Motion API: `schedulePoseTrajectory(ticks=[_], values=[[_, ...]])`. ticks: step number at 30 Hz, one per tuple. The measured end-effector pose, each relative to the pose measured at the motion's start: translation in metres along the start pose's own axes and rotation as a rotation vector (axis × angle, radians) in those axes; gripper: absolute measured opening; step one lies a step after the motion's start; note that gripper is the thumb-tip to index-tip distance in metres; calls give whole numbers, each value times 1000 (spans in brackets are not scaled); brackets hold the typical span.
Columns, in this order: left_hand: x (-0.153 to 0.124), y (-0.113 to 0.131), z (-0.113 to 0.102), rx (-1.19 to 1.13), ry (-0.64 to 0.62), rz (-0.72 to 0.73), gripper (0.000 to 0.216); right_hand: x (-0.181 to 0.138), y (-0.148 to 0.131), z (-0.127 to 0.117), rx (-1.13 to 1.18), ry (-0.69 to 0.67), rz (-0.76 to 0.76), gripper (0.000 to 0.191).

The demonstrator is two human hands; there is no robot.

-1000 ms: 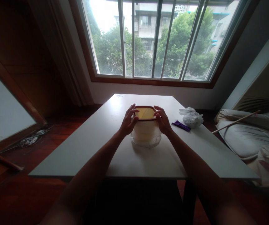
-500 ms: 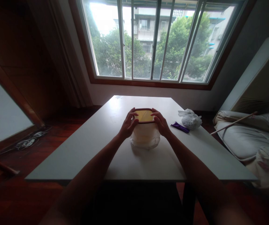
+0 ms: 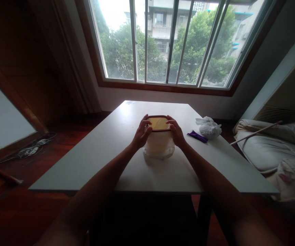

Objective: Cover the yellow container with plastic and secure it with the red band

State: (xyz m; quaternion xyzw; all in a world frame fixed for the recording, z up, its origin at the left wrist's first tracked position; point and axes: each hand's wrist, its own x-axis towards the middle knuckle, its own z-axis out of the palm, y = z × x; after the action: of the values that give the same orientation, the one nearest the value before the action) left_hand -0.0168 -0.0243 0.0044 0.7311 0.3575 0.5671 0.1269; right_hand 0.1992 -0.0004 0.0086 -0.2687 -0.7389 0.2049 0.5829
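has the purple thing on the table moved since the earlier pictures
No. Judged against the far right corner of the white table, the purple thing lies in the same spot, next to the white plastic bag.

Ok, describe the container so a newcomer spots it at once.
Before the window stands a white table. On it, between the left hand and right hand, is the container. Its dark reddish rim around a yellow top sets it apart from the white bag and purple item at right.
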Motion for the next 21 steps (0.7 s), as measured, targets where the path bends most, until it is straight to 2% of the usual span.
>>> schedulePoseTrajectory(ticks=[6,15,18,21], values=[[-1,1,1,-39,-4,-20,39,-3,1,2,4,-22,-8,48],[-1,-2,4,-44,23,-15,44,-6,5,4,91,-11,-22,41],[-3,-3,4,-99,18,-15,45,-6,7,6,99,-13,-25,47],[-9,-9,9,-127,40,-30,58,-9,13,6,113,-38,-32,60]])
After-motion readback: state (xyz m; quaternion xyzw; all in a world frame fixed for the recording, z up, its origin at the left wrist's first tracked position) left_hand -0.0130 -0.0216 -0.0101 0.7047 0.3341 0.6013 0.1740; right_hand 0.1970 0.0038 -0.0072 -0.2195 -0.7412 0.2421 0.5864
